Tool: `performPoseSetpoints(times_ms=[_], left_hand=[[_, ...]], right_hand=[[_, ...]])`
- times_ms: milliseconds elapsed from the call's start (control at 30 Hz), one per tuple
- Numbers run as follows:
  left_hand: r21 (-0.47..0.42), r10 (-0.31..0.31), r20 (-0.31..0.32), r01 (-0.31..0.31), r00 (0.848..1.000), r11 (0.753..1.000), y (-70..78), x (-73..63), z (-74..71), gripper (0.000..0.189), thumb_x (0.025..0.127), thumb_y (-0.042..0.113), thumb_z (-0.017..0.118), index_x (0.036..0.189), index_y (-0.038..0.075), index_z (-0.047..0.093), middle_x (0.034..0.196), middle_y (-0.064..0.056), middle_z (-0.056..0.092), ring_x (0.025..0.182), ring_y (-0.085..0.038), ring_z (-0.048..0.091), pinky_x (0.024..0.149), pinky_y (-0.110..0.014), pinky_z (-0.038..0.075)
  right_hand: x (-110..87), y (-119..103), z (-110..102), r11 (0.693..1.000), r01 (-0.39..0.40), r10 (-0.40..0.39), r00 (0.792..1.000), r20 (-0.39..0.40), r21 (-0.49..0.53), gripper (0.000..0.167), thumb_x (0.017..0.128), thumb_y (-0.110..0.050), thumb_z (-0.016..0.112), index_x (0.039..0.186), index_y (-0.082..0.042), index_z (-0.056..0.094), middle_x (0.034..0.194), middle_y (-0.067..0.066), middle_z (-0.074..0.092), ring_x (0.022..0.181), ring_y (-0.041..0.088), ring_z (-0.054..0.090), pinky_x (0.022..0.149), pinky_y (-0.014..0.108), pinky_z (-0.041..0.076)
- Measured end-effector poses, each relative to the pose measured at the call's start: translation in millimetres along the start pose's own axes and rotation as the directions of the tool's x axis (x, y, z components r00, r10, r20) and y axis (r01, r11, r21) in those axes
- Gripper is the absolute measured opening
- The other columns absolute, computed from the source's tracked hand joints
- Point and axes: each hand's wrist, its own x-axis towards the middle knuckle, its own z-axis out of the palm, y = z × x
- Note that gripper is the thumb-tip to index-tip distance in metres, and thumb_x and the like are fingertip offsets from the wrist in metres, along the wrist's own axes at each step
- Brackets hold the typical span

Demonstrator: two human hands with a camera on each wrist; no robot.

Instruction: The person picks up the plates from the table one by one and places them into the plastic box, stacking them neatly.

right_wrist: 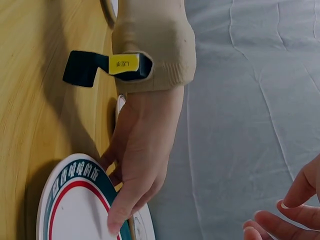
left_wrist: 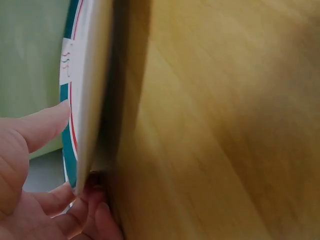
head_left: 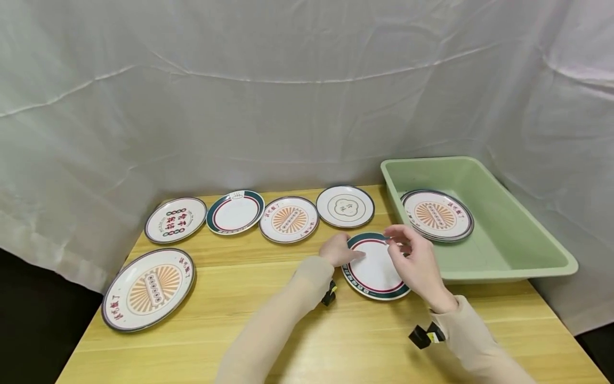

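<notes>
A white plate [head_left: 374, 269] with a green rim and a red ring is on the right half of the table, in front of the bin. My left hand [head_left: 339, 249] grips its left edge. In the left wrist view the thumb lies on the green rim [left_wrist: 65, 95] and the fingers curl beneath, with dark shadow under the plate. My right hand [head_left: 416, 261] hovers by the plate's right side, its fingers loosely bent. The right wrist view shows those right fingers [right_wrist: 300, 215] apart from the plate, with nothing between them.
A green bin [head_left: 508, 229] at the right contains a stack of plates [head_left: 434, 216]. Along the back stand a black-lettered plate [head_left: 153, 221], a green-rimmed plate [head_left: 236, 212], an orange-sunburst plate [head_left: 273, 224] and a plain-patterned plate [head_left: 331, 208]. A larger sunburst plate [head_left: 134, 314] lies front left.
</notes>
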Motion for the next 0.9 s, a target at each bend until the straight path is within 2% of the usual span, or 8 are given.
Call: performPoseSetpoints(times_ms=[100,267,467,567,700,900], left_hand=[[0.028,0.004,-0.008,-0.004,1.0,1.0,1.0,-0.6,-0.5,0.065,0.081,0.045,0.083,0.132,0.012,0.061,0.123,-0.005,0.069,0.111,-0.019,0.063,0.098,-0.034,0.052],[0.049,0.023,-0.017,-0.022,1.0,0.999,-1.2,-2.5,-1.2,0.062,0.079,0.042,0.086,0.127,0.012,0.062,0.118,-0.004,0.069,0.108,-0.018,0.064,0.096,-0.033,0.052],[0.061,0.037,-0.026,-0.035,0.999,0.998,-5.7,-5.2,-2.3,0.061,0.079,0.044,0.085,0.123,0.009,0.062,0.114,-0.005,0.069,0.104,-0.019,0.064,0.092,-0.033,0.053],[0.068,0.036,-0.029,-0.034,0.999,0.997,-6.7,-6.1,-3.1,0.06,0.079,0.044,0.085,0.122,0.008,0.062,0.113,-0.006,0.068,0.102,-0.02,0.064,0.09,-0.034,0.054],[0.078,0.028,-0.03,-0.026,0.999,0.997,-8.5,-7.8,-6.2,0.061,0.081,0.044,0.084,0.125,0.008,0.061,0.117,-0.007,0.069,0.106,-0.021,0.065,0.093,-0.036,0.054],[0.116,0.006,-0.021,-0.004,1.0,0.993,-18.9,-14.3,-14.7,0.065,0.082,0.047,0.081,0.129,0.007,0.06,0.122,-0.008,0.069,0.111,-0.024,0.065,0.096,-0.038,0.054]], right_hand=[[-0.6,-0.2,3.4,1.0,-0.002,0.003,1.0,-0.008,0.024,0.026,0.088,0.007,0.055,0.108,0.0,0.069,0.103,0.015,0.074,0.087,0.003,0.065,0.073,0.008,0.051],[-2.3,-3.6,8.4,0.998,-0.005,0.005,1.0,-0.009,0.055,0.026,0.088,0.008,0.054,0.109,0.0,0.068,0.104,0.015,0.073,0.089,0.009,0.068,0.073,0.007,0.052],[-4.1,-8.1,12.6,0.996,-0.01,0.011,1.0,-0.007,0.092,0.024,0.089,0.007,0.055,0.109,0.0,0.067,0.105,0.013,0.072,0.087,0.002,0.066,0.074,0.01,0.054],[-4.6,-9.3,14.0,0.994,-0.003,0.005,1.0,-0.013,0.111,0.024,0.089,0.008,0.055,0.108,0.001,0.067,0.104,0.015,0.072,0.087,0.006,0.068,0.074,0.01,0.055],[-5.0,-9.3,16.7,0.99,0.005,-0.003,1.0,-0.02,0.139,0.022,0.09,0.009,0.055,0.106,0.001,0.067,0.101,0.016,0.073,0.086,0.011,0.07,0.073,0.011,0.056],[-5.7,-9.6,23.1,0.982,0.003,-0.001,1.0,-0.011,0.187,0.02,0.093,0.009,0.053,0.105,0.001,0.067,0.099,0.016,0.072,0.086,0.006,0.069,0.071,0.012,0.056]])
